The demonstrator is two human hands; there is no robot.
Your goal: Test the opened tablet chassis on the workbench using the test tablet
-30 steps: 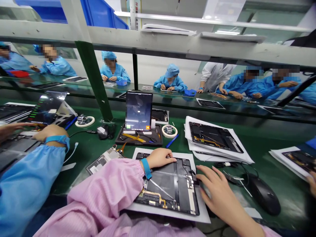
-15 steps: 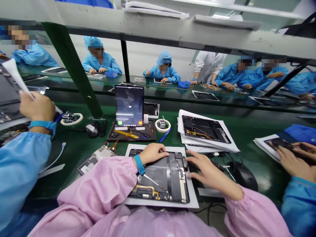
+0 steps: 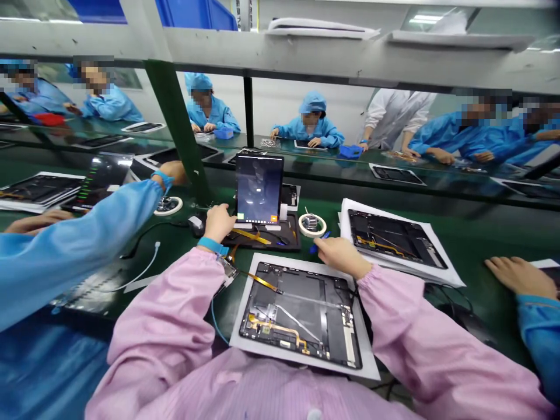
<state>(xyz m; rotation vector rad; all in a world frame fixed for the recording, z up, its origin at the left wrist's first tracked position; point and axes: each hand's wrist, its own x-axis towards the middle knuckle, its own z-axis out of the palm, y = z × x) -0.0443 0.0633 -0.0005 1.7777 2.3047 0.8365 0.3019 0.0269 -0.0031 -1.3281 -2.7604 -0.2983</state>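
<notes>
Close to the lower left corner of the lit tablet screen [image 3: 259,189] is my left hand [image 3: 220,223]. Its fingers reach toward the green on-screen button, and nothing shows in them. My right hand [image 3: 343,255] grips a blue pen [image 3: 320,241] beside the tape roll [image 3: 312,225]. Between my forearms an opened tablet housing [image 3: 301,315] lies on a white sheet [image 3: 371,366]. An orange flex cable [image 3: 262,282] crosses its upper left edge from a partly hidden circuit part [image 3: 228,272] by my left wrist. The screen stands upright in a black tray [image 3: 291,230] holding cables.
Right of the tray lies a stack of tablet housings and paper [image 3: 394,239]. A co-worker's blue sleeve [image 3: 87,245] reaches in from the left; another person's hand [image 3: 520,279] rests at the right. A green post [image 3: 175,128] and glass shelf rise behind, with more workers beyond.
My left hand has left the housing for the screen's lower corner. My right hand has moved from the housing's right edge to the blue pen and taken it. An orange flex cable now lies across the housing.
</notes>
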